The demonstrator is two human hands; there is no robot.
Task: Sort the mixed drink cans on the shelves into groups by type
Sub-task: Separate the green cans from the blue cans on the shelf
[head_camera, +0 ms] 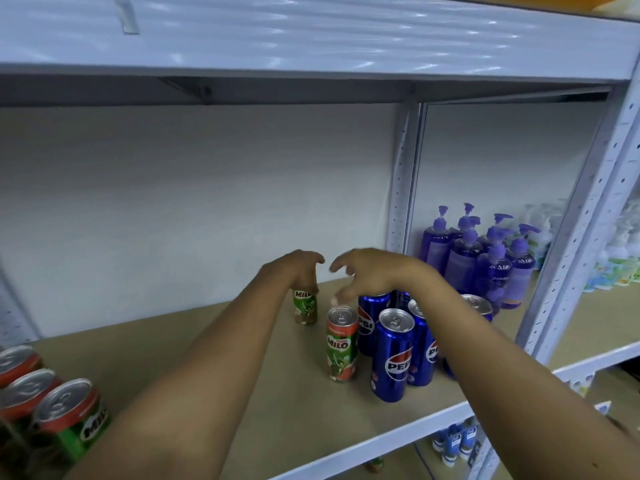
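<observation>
At centre of shelf [242, 403], two Milo cans upright beside a Pepsi cluster [401, 344]. Far Milo can [305, 308] gripped from above by left hand [294, 271], fingers curled round its top. Near Milo can [342, 342] just below right hand [367, 271], fingers spread and loosely hooked, holding nothing, one fingertip close over the lid; contact hard to tell.

Risks, as judgement: slim tall cans, tippy; a top-only grip on far Milo can likely to let it swing or slip. Right forearm crossing over Pepsi cluster at 3 o'clock, so a careless pull back could topple several. Near Milo can almost touching nearest Pepsi, little room for fingers.

Elsewhere: grouped Milo cans [65, 420] at 8 o'clock, well apart. Purple pump bottles [485, 258] at 2 o'clock behind upright post [401, 202], out of the way.
</observation>
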